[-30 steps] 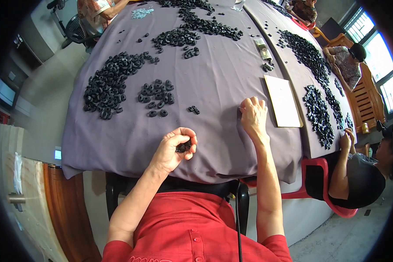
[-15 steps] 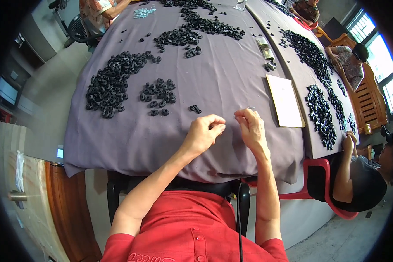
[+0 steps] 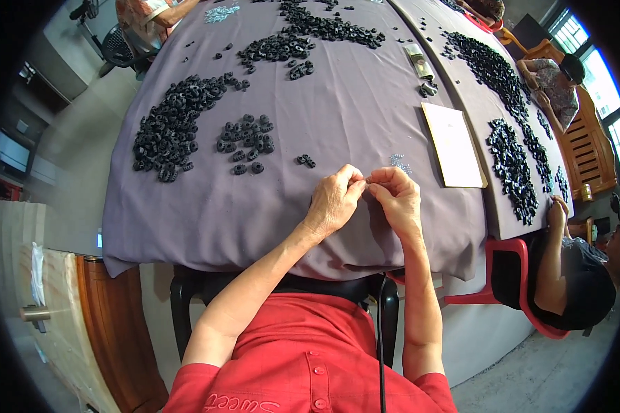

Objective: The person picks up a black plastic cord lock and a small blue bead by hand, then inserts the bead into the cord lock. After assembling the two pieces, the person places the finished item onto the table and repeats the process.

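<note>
**Both grips pinched together over the near edge**

Your left hand [image 3: 334, 199] and right hand [image 3: 396, 196] met fingertip to fingertip, each grip pinched narrow on a tiny part [image 3: 367, 180], too small to identify. It sat between your fingertips above the grey-clothed surface [image 3: 337, 103], near a small pair of black rings [image 3: 306, 161] and a white card [image 3: 455, 144].

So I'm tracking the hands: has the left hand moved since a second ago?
Yes. The left hand has moved right along the purple cloth and up, meeting the right hand.
</note>
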`<state>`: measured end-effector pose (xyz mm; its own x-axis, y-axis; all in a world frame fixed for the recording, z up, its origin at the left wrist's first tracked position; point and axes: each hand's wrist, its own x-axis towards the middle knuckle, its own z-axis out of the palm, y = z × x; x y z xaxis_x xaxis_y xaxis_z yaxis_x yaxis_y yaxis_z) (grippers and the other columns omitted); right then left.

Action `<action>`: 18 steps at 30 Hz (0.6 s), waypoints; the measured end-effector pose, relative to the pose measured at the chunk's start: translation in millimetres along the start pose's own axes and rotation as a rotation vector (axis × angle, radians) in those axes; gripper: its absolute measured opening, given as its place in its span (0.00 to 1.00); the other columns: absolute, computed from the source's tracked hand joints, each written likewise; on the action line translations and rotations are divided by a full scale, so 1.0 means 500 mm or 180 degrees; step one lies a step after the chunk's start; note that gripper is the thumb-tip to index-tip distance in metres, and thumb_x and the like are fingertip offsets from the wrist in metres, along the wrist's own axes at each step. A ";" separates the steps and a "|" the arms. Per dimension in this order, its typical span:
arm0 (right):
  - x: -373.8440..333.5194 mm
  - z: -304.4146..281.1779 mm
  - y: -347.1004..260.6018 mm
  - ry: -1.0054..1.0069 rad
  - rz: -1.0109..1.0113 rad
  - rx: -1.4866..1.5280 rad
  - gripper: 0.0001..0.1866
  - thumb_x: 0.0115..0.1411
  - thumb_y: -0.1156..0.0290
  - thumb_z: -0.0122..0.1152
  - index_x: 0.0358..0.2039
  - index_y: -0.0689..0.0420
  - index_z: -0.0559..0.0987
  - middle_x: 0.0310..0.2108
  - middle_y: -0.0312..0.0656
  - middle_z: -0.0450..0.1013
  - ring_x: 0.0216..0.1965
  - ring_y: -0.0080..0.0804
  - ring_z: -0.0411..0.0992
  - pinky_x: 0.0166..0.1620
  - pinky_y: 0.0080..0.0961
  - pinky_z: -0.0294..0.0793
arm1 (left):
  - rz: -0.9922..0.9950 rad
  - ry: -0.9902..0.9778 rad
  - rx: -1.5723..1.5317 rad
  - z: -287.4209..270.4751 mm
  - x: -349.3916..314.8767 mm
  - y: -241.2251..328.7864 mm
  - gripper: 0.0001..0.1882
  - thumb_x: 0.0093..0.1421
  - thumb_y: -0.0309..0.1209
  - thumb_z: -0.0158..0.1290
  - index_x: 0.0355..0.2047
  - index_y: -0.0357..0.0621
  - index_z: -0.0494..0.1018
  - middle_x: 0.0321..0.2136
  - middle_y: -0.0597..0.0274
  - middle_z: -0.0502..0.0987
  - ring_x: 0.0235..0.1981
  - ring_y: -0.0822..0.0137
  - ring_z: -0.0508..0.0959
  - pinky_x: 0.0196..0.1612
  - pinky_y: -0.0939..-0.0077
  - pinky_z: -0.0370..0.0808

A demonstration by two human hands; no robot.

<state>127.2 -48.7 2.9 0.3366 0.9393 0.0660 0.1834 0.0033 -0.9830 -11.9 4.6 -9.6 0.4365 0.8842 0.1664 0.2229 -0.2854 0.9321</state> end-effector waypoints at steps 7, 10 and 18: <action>0.001 0.004 -0.006 0.0592 -0.0434 -0.1094 0.10 0.48 0.84 0.58 0.32 0.58 0.77 0.30 0.40 0.75 0.32 0.30 0.73 0.38 0.24 0.73 | -0.0652 -0.0355 -0.0881 -0.025 0.002 0.014 0.09 0.59 0.32 0.49 0.30 0.38 0.70 0.17 0.63 0.74 0.18 0.74 0.72 0.23 0.78 0.70; 0.009 -0.007 -0.003 0.0602 -0.1248 -0.2074 0.12 0.45 0.85 0.58 0.32 0.56 0.77 0.32 0.41 0.73 0.36 0.38 0.70 0.42 0.30 0.71 | -0.0647 -0.0358 -0.0932 -0.025 0.000 0.014 0.08 0.59 0.31 0.49 0.30 0.37 0.70 0.17 0.64 0.73 0.18 0.76 0.71 0.23 0.79 0.69; 0.004 0.004 0.004 0.0842 -0.1517 -0.1934 0.09 0.47 0.84 0.56 0.30 0.59 0.76 0.30 0.42 0.71 0.36 0.42 0.69 0.40 0.33 0.68 | -0.0409 -0.0254 -0.0904 -0.014 -0.002 -0.001 0.08 0.59 0.29 0.49 0.30 0.36 0.70 0.18 0.62 0.74 0.21 0.72 0.75 0.27 0.77 0.72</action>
<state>126.7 -46.1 0.5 0.2888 0.7717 0.5666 0.8054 0.1242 -0.5796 -18.7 6.5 -7.7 0.4901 0.8713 0.0261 0.0334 -0.0487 0.9983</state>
